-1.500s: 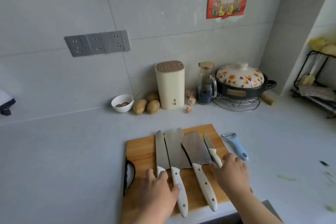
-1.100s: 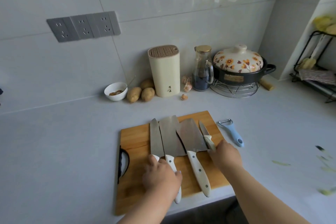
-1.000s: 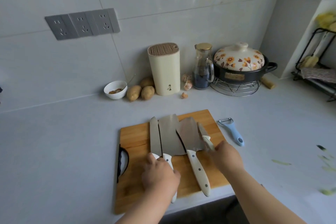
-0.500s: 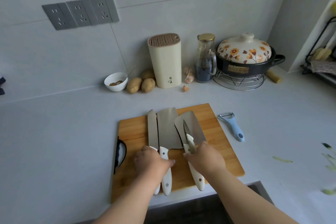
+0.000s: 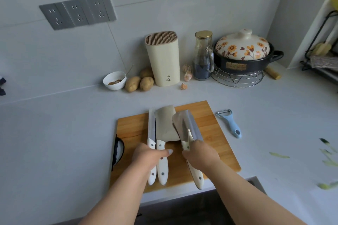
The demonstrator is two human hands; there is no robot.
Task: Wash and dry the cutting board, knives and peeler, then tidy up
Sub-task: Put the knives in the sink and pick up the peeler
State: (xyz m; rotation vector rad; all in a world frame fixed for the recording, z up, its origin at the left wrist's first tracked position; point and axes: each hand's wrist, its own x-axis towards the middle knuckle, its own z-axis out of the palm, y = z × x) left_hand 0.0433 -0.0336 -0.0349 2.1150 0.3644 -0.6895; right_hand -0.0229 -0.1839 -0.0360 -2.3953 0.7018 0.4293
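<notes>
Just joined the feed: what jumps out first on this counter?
Four white-handled knives on the wooden cutting board at the counter's near edge: left hand grips two handles, right hand the other two. A blue peeler lies right of the board.

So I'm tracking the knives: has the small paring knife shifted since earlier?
Yes. The paring knife went left, from the cutting board's right edge onto the cleaver.

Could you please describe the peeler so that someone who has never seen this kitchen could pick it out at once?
Find the wooden cutting board at the front of the grey counter. Just off its right edge, alone on the counter, lies the peeler. Unlike the white-handled knives on the board, it has a light blue handle and a small metal head.
</notes>
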